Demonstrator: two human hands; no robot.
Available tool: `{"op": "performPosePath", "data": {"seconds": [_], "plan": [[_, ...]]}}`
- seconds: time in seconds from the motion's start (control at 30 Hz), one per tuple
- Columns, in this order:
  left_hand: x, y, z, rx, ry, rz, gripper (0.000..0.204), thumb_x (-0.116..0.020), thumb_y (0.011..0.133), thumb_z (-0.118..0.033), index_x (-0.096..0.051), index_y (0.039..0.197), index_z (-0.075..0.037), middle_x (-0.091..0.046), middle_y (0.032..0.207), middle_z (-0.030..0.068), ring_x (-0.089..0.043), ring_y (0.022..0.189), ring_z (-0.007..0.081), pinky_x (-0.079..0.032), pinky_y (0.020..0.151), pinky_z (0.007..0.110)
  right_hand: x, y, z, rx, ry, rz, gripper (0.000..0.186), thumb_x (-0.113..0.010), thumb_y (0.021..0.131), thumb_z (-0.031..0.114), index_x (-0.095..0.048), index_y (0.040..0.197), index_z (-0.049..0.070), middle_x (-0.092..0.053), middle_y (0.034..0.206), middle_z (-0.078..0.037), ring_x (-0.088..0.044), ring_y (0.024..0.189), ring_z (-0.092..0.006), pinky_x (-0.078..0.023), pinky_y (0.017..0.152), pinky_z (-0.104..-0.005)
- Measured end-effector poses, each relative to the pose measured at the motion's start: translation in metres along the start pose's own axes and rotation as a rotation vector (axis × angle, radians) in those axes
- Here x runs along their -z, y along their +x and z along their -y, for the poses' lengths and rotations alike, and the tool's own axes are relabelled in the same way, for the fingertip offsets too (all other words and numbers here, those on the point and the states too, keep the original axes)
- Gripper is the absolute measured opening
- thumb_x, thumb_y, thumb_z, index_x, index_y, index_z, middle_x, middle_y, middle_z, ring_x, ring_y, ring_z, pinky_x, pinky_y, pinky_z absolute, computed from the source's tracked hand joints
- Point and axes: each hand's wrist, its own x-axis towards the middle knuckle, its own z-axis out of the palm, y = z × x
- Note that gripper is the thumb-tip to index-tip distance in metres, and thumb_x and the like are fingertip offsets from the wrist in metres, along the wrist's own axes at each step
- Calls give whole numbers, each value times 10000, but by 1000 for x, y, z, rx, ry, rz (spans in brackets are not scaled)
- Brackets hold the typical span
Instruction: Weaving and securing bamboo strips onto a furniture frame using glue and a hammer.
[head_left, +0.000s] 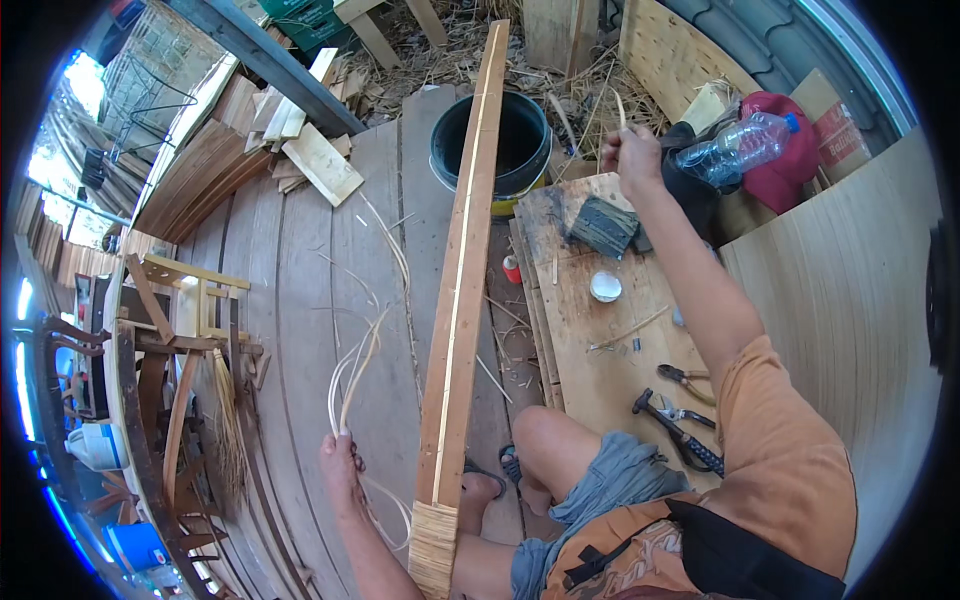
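My left hand (342, 465) is closed around a bundle of pale, looped cane strips (352, 375). The loops spread above the fist, and some hang below beside my forearm. My right hand (632, 160), raised at the upper right, pinches a thin pale strip whose tip sticks up above the fingers. Between my arms a long brown wooden board (462, 300) slants up from my lap. One light strip (458, 290) runs lengthwise down its middle. At the board's near end is a band of tightly wrapped cane (433, 545).
A dark bucket (540, 170) stands behind the board. At right, a low wooden bench (600, 340) bears a dark block (604, 226), a white-topped round container (604, 287), a hammer (680, 432) and pliers (686, 382). Wood pieces (320, 165) and chair frames (190, 300) crowd the left.
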Motion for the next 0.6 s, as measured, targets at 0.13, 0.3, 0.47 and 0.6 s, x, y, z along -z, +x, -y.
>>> {"op": "performPosePath", "data": {"seconds": [0.13, 0.3, 0.47, 0.6], "plan": [[16, -1, 0, 57, -187, -2, 138, -500, 949, -170, -482, 831, -103, -469, 683, -5, -453, 508, 105, -414, 472, 278, 45, 47, -21, -200, -338, -32, 166, -474, 975, 163, -540, 1068, 42, -604, 798, -85, -612, 549, -173, -495, 438, -324], [38, 19, 0, 103, -478, 92, 94, -535, 945, -171, -556, 962, -81, -542, 815, 66, -565, 684, 196, -551, 639, 362, 47, -1, -15, 849, -1056, -65, 587, -584, 939, 346, -488, 1285, -119, -521, 1315, -312, -509, 1235, -402, -378, 1063, -446], [38, 44, -2, 85, -626, 208, 126, -488, 966, -90, -515, 1063, -14, -557, 903, 106, -623, 764, 262, -581, 651, 421, 8, -193, -57, 210, -850, 825, 348, -571, 969, 268, -611, 1216, 26, -650, 999, -95, -606, 916, -162, -483, 848, -313], [15, 54, -9, 26, -672, 212, 144, -504, 970, -85, -520, 1087, -3, -570, 940, 126, -634, 789, 261, -603, 714, 472, -10, -362, -99, 70, -524, 1327, 368, -668, 918, 240, -615, 1188, -5, -650, 1136, -155, -643, 1007, -255, -512, 882, -355]]}}
